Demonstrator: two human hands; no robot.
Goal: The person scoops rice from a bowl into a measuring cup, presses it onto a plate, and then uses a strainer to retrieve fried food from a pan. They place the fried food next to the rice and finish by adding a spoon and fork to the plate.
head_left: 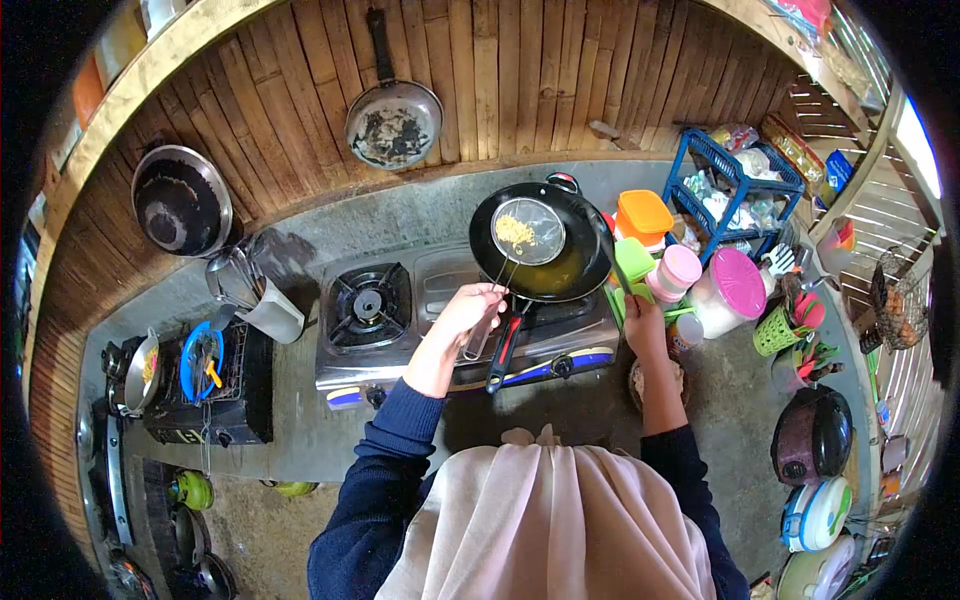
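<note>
Several pale yellow bits (pixel 514 232) are lying in the strainer (pixel 548 241), which I am seeing above the dark pan (pixel 592 238), where some yellowish liquid is showing. My left hand (pixel 468 308) is closing its fingers around the strainer's handle. My right hand (pixel 643 318) is curling closed around a thin dark utensil (pixel 621 284) at the pan's right side; I cannot tell its full shape. The pan is sitting at the right side of the stove (pixel 450 288), its black and red handle (pixel 508 346) pointing towards me, while the left burner (pixel 367 303) is standing bare. To the right, I am viewing an orange tub (pixel 643 213), a pink-lidded tub (pixel 738 283) and a blue rack (pixel 741 184). Beyond the stove, a frying pan (pixel 393 125) is hanging on the bamboo wall (pixel 505 80).
</note>
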